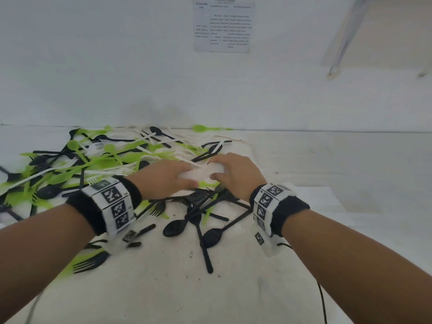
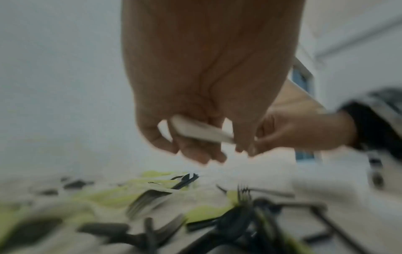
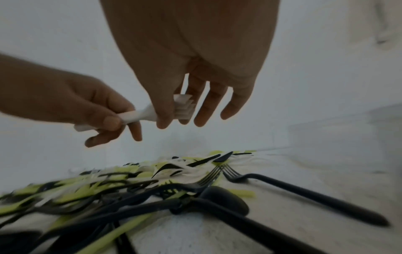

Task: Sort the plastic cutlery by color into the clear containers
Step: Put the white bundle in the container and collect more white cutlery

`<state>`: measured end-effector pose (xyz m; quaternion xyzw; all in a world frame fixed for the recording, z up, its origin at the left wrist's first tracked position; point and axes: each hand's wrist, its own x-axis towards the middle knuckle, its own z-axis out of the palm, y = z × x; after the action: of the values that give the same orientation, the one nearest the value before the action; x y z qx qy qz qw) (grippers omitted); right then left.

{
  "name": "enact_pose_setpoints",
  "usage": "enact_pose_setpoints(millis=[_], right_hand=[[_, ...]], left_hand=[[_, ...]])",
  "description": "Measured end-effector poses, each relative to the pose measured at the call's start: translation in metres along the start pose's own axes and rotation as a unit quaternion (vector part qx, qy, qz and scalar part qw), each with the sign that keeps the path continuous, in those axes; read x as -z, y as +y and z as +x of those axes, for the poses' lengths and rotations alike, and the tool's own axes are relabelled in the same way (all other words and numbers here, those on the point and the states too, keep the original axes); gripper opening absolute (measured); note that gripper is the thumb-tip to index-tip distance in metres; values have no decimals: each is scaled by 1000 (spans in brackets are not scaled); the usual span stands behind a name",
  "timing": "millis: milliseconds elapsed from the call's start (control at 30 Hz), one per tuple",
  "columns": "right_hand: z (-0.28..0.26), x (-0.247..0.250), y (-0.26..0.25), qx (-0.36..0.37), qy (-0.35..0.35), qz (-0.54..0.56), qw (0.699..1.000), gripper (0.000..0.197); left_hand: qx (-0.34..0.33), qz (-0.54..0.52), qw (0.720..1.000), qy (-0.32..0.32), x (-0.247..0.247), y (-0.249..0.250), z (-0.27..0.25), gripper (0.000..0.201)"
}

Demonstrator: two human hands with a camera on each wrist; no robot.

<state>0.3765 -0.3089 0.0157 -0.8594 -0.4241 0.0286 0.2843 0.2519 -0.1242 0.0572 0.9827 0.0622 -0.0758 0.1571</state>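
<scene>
Cutlery, white and stacked into a slim bundle (image 1: 201, 173), sits between my two hands above the near edge of the heap (image 1: 98, 160). My left hand (image 1: 167, 177) has its thumb and curled fingers pinched round the flat handle end; in the left wrist view the handles (image 2: 201, 129) show as smooth, pale strips fanned slightly at the tip. My right hand (image 1: 235, 170) takes the other end: the thumb presses the bundle against the index finger, while the remaining fingers (image 3: 236, 99) hang long and nearly straight beside it. That end (image 3: 183, 107) looks ridged and layered, probably nested fork heads, though blur keeps me from being sure.

The heap is a tangle of glossy lime-green, matte black and white plastic forks and spoons on the pale, speckled worktop (image 1: 233, 288). Nearer me than the heap lie loose black pieces: a round-bowled spoon (image 1: 174, 228) and, in the right wrist view, a fork (image 3: 282, 189) with thin tines and a long tapering handle. Behind the heap, on the white wall, hangs a printed sheet (image 1: 223, 25).
</scene>
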Motion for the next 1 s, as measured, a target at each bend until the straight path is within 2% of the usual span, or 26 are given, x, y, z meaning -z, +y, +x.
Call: enact_pose_setpoints(millis=[67,167,267,367,533,633,833,1000], right_hand=[[-3,12,5,-30,7,-13,999,38],[-13,32,11,-49,20,-39,998,39],[-30,51,25,-95,31,-60,993,40],[-56,68,48,-143,42,-67,986,37],[-110,101,99,-222,42,-123,966,39],[-137,125,132,-262,44,-154,952,41],[-168,165,199,-305,10,-183,935,40],[-172,182,233,-275,-7,-187,943,25]], left_hand=[[-45,63,996,39,2,-6,1,34],[-104,91,990,34,-1,1,13,49],[-144,100,984,28,-1,24,35,54],[-199,110,974,16,-6,60,52,51],[-253,34,966,-42,-23,134,78,28],[-283,60,956,-41,-37,181,101,25],[-304,155,940,1,-71,256,148,35],[-255,155,953,-53,-88,288,172,31]])
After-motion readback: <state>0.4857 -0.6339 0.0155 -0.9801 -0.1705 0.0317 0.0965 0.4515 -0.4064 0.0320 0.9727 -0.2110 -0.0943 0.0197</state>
